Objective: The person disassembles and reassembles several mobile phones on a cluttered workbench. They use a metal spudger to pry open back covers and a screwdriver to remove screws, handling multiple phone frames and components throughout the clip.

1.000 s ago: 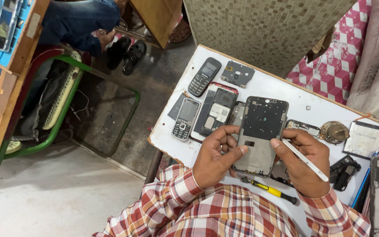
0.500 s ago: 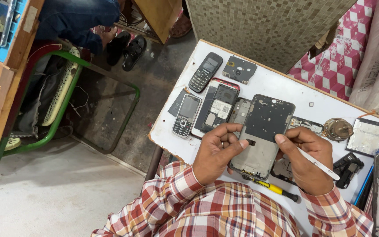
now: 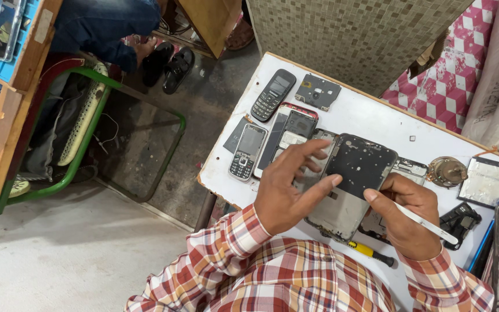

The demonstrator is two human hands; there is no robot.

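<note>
**Both hands on an opened phone frame**

The left hand's [image 3: 284, 196] fingers [image 3: 319, 188] were spread apart, their tips pressed on the opened phone frame [image 3: 350, 185], which sat tilted above the white table [image 3: 371, 118], in front of the person. The right hand [image 3: 405, 216] had its fingers closed around a white stylus-like tool [image 3: 428, 224], thumb touching the frame's right edge. A yellow-handled screwdriver [image 3: 371, 252] lay just below the frame. To the left were a grey keypad phone [image 3: 247, 152] and a black keypad phone [image 3: 273, 95]; a round metal part [image 3: 446, 171] lay to the right.
</note>
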